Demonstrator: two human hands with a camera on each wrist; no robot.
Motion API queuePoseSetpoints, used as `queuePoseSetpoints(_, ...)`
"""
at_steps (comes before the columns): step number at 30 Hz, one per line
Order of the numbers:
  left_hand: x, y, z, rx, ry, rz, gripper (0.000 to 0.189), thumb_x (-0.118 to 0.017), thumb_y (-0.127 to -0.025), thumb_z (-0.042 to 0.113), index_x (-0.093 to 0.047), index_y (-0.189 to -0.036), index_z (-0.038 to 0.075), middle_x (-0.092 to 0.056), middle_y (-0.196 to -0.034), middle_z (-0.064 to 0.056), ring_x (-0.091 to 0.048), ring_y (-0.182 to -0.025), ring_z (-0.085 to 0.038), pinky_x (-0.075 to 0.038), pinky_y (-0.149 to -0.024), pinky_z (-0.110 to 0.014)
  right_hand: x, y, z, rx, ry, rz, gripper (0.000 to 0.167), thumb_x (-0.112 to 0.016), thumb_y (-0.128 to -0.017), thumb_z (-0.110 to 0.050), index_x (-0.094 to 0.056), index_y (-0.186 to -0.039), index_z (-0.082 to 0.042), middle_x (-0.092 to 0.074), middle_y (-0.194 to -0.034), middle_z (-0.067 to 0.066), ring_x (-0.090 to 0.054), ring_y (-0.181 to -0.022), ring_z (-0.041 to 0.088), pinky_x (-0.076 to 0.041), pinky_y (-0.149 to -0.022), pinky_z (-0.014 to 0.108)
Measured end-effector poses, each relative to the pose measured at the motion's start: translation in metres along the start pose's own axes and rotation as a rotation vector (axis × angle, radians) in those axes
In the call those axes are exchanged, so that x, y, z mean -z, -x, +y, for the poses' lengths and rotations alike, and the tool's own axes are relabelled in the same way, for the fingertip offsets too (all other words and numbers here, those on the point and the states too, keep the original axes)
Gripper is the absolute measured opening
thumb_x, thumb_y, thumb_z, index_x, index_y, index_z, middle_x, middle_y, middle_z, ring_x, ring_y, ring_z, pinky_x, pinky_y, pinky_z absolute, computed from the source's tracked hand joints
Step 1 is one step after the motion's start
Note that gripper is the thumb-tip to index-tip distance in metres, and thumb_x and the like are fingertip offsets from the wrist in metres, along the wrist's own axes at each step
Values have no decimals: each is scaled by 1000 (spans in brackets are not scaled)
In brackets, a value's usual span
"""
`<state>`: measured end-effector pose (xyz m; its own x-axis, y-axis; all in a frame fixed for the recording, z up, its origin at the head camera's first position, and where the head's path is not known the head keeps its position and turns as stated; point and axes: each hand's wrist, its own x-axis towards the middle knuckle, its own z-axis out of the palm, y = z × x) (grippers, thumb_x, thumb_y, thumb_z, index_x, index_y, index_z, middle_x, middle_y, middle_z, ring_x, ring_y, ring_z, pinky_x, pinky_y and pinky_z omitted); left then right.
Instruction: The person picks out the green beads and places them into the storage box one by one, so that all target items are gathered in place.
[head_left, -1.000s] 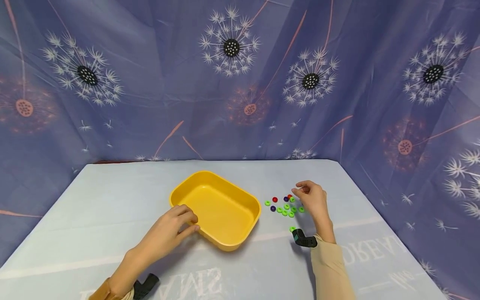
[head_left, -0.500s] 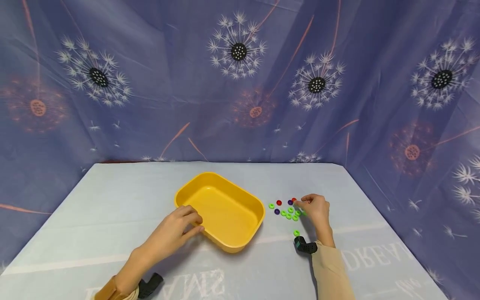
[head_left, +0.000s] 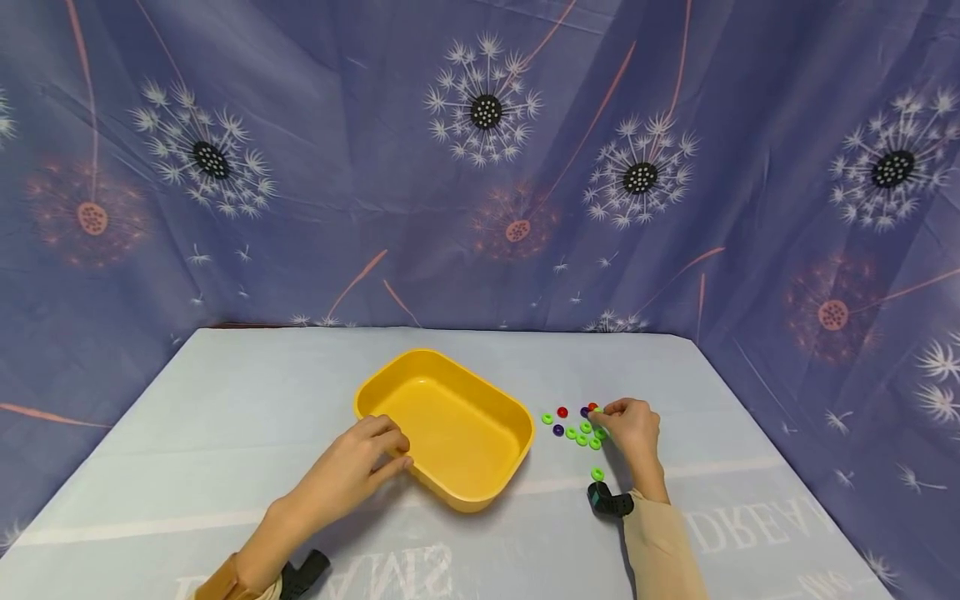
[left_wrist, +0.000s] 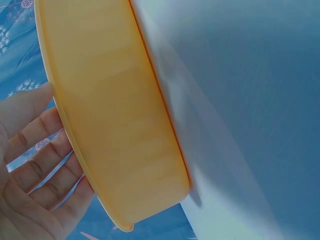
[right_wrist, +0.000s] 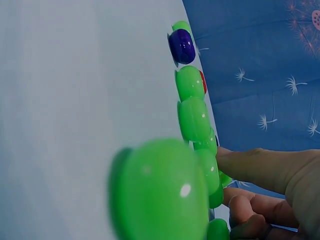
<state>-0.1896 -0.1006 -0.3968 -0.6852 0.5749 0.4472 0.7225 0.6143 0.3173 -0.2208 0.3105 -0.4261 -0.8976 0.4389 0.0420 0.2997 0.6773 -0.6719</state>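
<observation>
My left hand [head_left: 352, 462] holds the near-left rim of a yellow plastic tub [head_left: 450, 425], its fingers curled over the edge. In the left wrist view the thumb and fingertips meet the tub's rim, and part of the fingers is hidden behind it. To the right of the tub, my right hand [head_left: 632, 427] reaches down into a group of small glossy ring beads. Its thumb and fingertips pinch a green ring bead [right_wrist: 225, 178], mostly hidden behind others in the right wrist view. Red [head_left: 562, 412] and dark purple beads [head_left: 558, 431] lie just left of this hand.
Several green ring beads [head_left: 582, 440] lie loosely together on the pale tablecloth [head_left: 247, 417]. A single green bead [head_left: 597, 474] lies nearer, by the black right wrist camera [head_left: 609, 502]. A purple dandelion-print curtain [head_left: 420, 167] stands behind the table and along its sides.
My right hand has come down from above the beads, its fingertips closing at the green one beside the red. The left hand stays on the tub's rim. The head view has shifted slightly.
</observation>
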Motion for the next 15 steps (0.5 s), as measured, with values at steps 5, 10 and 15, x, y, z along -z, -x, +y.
queuePoseSetpoints(5, 0, 1, 0, -1, 4, 3, 8, -77, -86, 18, -70, -90, 16, -60, -94, 8, -56, -87, -8, -52, -75, -27, -2, 0, 1, 22, 26, 22, 27, -79, -82, -21, -72, -89, 4, -68, -81, 16, -53, -98, 46, -45, -74, 46)
queuePoseSetpoints(10, 0, 1, 1, 4, 2, -2, 7, -76, -87, 18, -70, -90, 17, -61, -94, 9, -56, -88, -8, -52, -75, -27, -2, 1, 2, 39, 38, 31, 26, -79, -81, -22, -73, -87, 3, -70, -82, 16, -56, -92, 42, -46, -68, 41)
queuePoseSetpoints(15, 2, 1, 1, 6, 5, -10, 6, -76, -87, 18, -70, -89, 19, -61, -95, 8, -55, -88, -8, -52, -74, -26, -3, 0, 2, 33, 34, 36, 25, -80, -81, -22, -72, -84, 2, -69, -78, 13, -56, -86, 37, -43, -63, 35)
